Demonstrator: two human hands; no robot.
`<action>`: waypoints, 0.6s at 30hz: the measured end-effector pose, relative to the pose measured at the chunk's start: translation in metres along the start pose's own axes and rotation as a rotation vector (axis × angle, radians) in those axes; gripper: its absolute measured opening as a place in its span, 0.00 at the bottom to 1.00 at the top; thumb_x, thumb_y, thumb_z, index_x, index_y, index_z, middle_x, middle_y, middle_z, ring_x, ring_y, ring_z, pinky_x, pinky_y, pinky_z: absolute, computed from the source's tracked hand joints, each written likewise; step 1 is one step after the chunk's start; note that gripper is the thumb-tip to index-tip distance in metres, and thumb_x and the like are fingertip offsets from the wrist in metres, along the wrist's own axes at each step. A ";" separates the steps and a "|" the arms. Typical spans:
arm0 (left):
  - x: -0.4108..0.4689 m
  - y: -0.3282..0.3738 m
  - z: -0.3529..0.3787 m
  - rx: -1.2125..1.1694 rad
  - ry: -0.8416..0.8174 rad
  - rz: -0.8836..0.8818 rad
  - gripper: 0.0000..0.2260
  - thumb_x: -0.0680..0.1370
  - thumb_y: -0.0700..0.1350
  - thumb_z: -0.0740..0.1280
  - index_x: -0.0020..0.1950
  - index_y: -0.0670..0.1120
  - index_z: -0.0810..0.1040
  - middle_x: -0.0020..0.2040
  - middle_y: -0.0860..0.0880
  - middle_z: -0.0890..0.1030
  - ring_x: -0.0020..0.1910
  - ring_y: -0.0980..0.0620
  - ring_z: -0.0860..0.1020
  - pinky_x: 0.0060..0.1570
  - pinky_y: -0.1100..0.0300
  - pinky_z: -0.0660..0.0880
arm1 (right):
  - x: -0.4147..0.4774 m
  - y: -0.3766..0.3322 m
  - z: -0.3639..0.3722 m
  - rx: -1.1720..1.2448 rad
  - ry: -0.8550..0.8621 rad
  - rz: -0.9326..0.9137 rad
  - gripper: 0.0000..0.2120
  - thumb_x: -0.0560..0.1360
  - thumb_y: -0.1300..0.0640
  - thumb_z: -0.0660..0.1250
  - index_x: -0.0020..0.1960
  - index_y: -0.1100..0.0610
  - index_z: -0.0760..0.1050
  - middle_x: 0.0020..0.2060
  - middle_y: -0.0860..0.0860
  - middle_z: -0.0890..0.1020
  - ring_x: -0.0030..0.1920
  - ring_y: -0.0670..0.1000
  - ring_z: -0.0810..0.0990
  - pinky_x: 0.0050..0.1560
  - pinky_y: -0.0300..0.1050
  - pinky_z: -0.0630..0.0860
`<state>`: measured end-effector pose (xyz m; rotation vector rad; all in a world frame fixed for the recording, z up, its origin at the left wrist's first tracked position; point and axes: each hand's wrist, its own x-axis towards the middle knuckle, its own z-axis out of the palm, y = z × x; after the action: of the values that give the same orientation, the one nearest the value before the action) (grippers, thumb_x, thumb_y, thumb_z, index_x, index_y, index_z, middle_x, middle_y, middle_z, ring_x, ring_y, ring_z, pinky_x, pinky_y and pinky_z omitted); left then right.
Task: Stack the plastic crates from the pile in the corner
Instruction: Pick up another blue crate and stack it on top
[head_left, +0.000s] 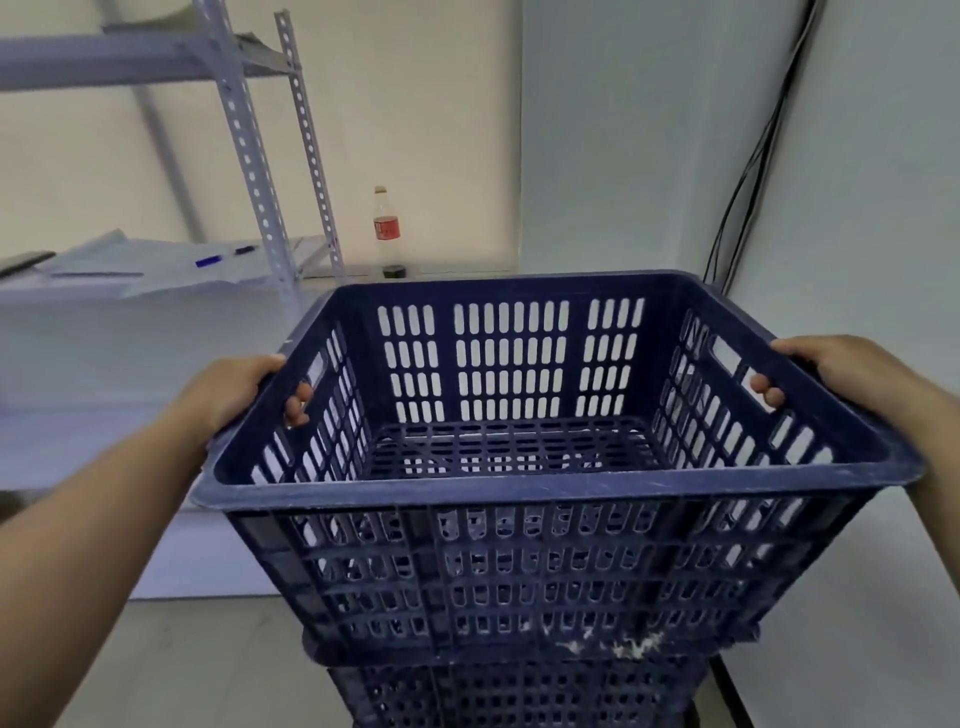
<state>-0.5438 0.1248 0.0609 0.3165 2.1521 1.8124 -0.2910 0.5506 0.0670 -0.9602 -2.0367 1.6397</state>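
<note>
Gripping 1 crate (540, 561), 2 hands (234, 395).

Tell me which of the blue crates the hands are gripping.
The top crate, open and empty: left hand and right hand grip its side handle slots. The crate below shows only its upper edge, untouched.

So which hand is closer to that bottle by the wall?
Left. The left hand grips the blue crate at its left handle, below and left of the bottle; the right hand holds the opposite handle, farther away.

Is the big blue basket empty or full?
Empty. The dark blue slotted plastic crate shows only its bare perforated floor; nothing lies inside.
</note>
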 end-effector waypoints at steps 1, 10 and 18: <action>0.002 0.000 0.001 -0.011 -0.002 -0.002 0.13 0.81 0.40 0.54 0.48 0.32 0.74 0.37 0.40 0.76 0.21 0.53 0.74 0.28 0.61 0.79 | 0.002 0.001 0.001 -0.008 -0.001 0.000 0.17 0.79 0.56 0.58 0.43 0.68 0.78 0.28 0.54 0.83 0.23 0.48 0.78 0.24 0.37 0.76; 0.029 -0.012 0.005 -0.054 -0.017 -0.094 0.14 0.81 0.42 0.54 0.47 0.34 0.74 0.32 0.43 0.79 0.21 0.52 0.75 0.27 0.61 0.77 | 0.013 -0.002 0.014 0.047 -0.017 0.018 0.15 0.80 0.57 0.57 0.44 0.67 0.75 0.24 0.53 0.81 0.20 0.47 0.77 0.23 0.36 0.75; 0.048 -0.014 0.004 -0.036 -0.018 -0.093 0.14 0.81 0.43 0.56 0.51 0.33 0.75 0.38 0.41 0.77 0.24 0.51 0.75 0.27 0.61 0.77 | 0.025 -0.006 0.019 0.069 -0.025 0.060 0.15 0.81 0.57 0.56 0.45 0.67 0.74 0.23 0.52 0.81 0.20 0.46 0.77 0.23 0.36 0.75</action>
<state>-0.5860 0.1431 0.0422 0.2194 2.0837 1.7882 -0.3222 0.5536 0.0638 -0.9908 -1.9715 1.7498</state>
